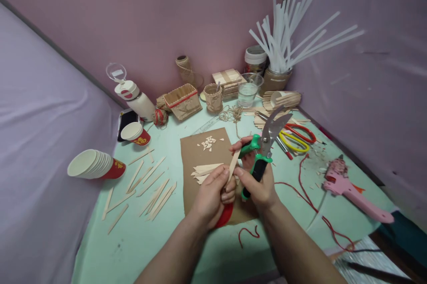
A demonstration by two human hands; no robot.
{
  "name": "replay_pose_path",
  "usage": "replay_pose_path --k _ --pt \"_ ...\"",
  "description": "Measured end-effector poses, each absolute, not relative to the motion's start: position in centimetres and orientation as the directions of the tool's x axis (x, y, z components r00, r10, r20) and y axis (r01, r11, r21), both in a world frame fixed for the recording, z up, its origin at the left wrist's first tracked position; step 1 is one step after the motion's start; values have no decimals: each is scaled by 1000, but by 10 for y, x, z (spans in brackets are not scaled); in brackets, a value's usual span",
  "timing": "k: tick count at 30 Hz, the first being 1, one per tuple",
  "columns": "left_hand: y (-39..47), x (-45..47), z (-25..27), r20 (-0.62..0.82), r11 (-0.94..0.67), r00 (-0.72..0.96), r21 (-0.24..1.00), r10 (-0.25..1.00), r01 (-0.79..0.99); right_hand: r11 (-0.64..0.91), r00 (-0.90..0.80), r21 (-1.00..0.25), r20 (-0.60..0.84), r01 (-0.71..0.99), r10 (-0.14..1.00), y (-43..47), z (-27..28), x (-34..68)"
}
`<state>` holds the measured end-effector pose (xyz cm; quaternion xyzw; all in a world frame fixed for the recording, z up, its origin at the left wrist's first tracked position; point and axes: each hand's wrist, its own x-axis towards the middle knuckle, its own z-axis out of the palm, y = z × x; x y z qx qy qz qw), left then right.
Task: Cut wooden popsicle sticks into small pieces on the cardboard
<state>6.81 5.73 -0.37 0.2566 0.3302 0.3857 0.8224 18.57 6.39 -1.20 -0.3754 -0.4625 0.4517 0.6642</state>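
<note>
Between the thumb and fingers of my left hand [215, 192] is a wooden craft stick [234, 162], tilted upward. My right hand [262, 184] is wrapped round green-and-black pruning shears [259, 166], whose blades point up and away from me. The thumb of that hand reaches close to the stick. Both hands are above a brown cardboard sheet [196, 197]. More cut sticks [207, 169] lie on the cardboard beside my left hand, and small wood chips [208, 143] are piled farther up it. Something red [224, 215] shows partly under my left hand.
Loose sticks [162, 199] and stacked paper cups [96, 164] are on the left. A pink glue gun [356, 195], red cord [307, 195] and yellow-and-orange-handled scissors [295, 140] lie right. Behind stand a stick basket [183, 105], a water cup [247, 93] and white glue sticks [283, 34].
</note>
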Motion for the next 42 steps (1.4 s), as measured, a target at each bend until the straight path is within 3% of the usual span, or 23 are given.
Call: replay_pose_path --k 4,16,27,31,36,39,42 --pt "59 65 1 -345 618 533 603 773 -505 358 205 -893 310 -273 928 67 -12 185" --pt "58 67 3 -346 650 561 526 752 -548 307 130 -905 280 -294 951 66 -12 185" --pt "59 60 3 -360 810 727 235 585 -537 208 69 -896 196 -393 978 61 -7 185" --pt "57 61 2 -314 777 712 292 628 -557 184 55 -869 179 -459 982 61 -6 184" --pt "55 66 5 -279 633 588 526 759 -568 227 125 -849 190 -476 974 64 -11 185" --pt "55 68 7 -288 566 519 634 805 -527 240 135 -866 200 -438 970 64 -11 186" --pt "57 66 10 -343 592 515 658 785 -465 259 124 -896 230 -362 965 62 -8 187"
